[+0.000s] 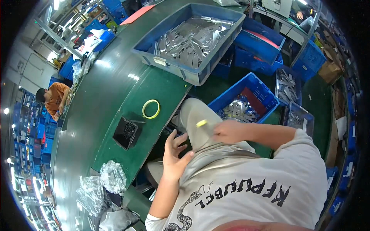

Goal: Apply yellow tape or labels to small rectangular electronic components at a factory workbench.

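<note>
Head view, looking down. One long green table [115, 88], curving from top centre toward lower left; taken as the landmark. On its far end, one large grey-blue bin [181, 71] heaped with flat silvery metal parts [192, 40]. Off the table's right edge, on the floor, one bright blue crate [266, 94] holding more metal parts and a red piece; beyond it, two smaller bins [293, 92] of similar parts, and further blue crates stacked behind. Near the table's lower left end, three crumpled clear plastic bags [111, 177]. Mid-table, near the right edge, one small black open box [126, 133], and just beyond it one yellow tape ring [151, 109], lying flat, apart from the box. At the table's far left side, one other person in an orange top [54, 100], bent over.

Off the table's right edge, over the lap: left hand [175, 154], fingers spread apart, palm open, empty, resting against the beige trouser leg. Right hand [227, 131] pinched shut on one small yellow piece [201, 123], which sticks out to the left of the fingertips, above the knee, well apart from the tape ring. Motion blur there; exact kind of yellow piece cannot be told.
</note>
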Motion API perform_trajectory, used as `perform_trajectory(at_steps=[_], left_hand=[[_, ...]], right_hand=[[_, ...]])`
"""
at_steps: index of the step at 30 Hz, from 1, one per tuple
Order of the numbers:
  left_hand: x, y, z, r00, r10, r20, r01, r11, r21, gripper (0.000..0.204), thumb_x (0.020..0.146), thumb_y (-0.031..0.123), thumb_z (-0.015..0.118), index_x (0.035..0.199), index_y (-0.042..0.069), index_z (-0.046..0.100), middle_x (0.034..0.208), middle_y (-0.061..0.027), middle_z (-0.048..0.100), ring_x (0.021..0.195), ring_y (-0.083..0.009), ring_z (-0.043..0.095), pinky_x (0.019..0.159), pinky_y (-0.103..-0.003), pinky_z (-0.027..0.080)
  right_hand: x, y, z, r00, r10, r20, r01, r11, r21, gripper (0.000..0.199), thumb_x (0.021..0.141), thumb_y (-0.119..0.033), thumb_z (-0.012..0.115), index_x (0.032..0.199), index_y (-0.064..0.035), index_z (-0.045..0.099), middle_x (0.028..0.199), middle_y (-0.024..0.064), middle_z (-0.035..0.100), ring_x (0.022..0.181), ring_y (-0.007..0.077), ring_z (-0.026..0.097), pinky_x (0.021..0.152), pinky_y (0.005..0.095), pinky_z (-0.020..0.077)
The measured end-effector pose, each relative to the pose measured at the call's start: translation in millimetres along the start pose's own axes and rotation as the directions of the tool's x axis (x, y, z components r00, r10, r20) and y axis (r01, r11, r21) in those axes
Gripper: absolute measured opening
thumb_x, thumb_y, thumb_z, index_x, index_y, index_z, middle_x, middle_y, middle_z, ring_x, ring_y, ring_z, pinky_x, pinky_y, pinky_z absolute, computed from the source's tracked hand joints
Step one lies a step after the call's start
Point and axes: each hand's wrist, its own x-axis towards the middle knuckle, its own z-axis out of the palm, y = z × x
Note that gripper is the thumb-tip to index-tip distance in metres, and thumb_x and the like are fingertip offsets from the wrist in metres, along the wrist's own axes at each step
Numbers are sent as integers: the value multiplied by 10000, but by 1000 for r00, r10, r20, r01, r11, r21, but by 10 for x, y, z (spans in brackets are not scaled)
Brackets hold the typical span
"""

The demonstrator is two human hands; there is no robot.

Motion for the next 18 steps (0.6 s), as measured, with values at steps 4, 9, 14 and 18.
perform_trajectory(at_steps=[4,9,14,18], left_hand=[[-249,-40,-390,974,50,-221,15,959,282,769,821,34,709,1483,24,319,1332,-169,566,1241,-255,531,1010,-392,437],[-758,-217,-1201,767,290,-572,255,680,687,391,886,51,644,1263,-13,562,1218,-166,621,1123,-275,572,989,-386,431],[-887,-255,-1719,676,412,-611,467,403,787,416,910,149,647,1270,-26,536,1257,-231,553,1171,-390,499,1014,-457,395],[-871,-490,-1868,740,368,-564,480,299,825,438,905,184,640,1278,-16,528,1277,-229,539,1194,-426,479,1036,-496,364]], right_hand=[[-608,494,-406,913,404,-55,-378,787,-488,293,916,-341,609,945,-62,692,950,148,662,913,342,645,779,444,505],[-646,559,-660,873,255,-416,-445,766,-464,238,877,-287,660,982,-76,694,982,121,666,971,325,632,848,443,479],[309,137,-1328,812,-215,-543,-92,871,-483,203,804,-153,728,961,-36,672,1026,131,672,962,354,629,807,441,506],[1684,-46,-1940,833,-199,-517,-106,858,-502,194,876,-207,642,957,-32,667,927,165,668,894,369,636,795,453,508]])
